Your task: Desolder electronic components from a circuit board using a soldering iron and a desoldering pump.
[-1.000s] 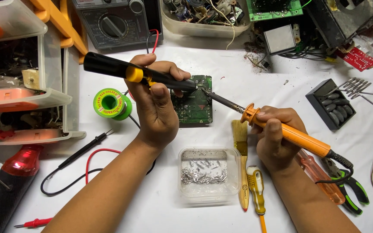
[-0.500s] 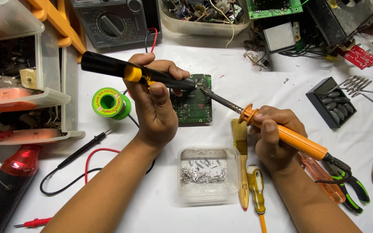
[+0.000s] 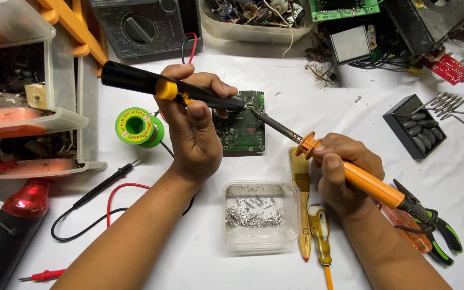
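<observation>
My left hand (image 3: 194, 129) grips a black and yellow desoldering pump (image 3: 135, 80), its nozzle down on a small green circuit board (image 3: 243, 131) lying on the white table. My right hand (image 3: 345, 172) holds an orange-handled soldering iron (image 3: 371, 185), whose dark tip (image 3: 275, 124) reaches up-left to the board's top edge, right beside the pump's nozzle. My left hand covers the left part of the board.
A clear tub of solder scraps (image 3: 258, 215) sits in front of me, a brush (image 3: 301, 182) and yellow screwdriver (image 3: 320, 236) beside it. A green solder spool (image 3: 135, 128), multimeter (image 3: 140, 27) with probe leads, plastic drawers (image 3: 28, 107), green-handled pliers (image 3: 441, 236) and a black tray (image 3: 414, 126) surround the board.
Both hands and tools hold nearly the same pose; the pump and iron have shifted only slightly over the board.
</observation>
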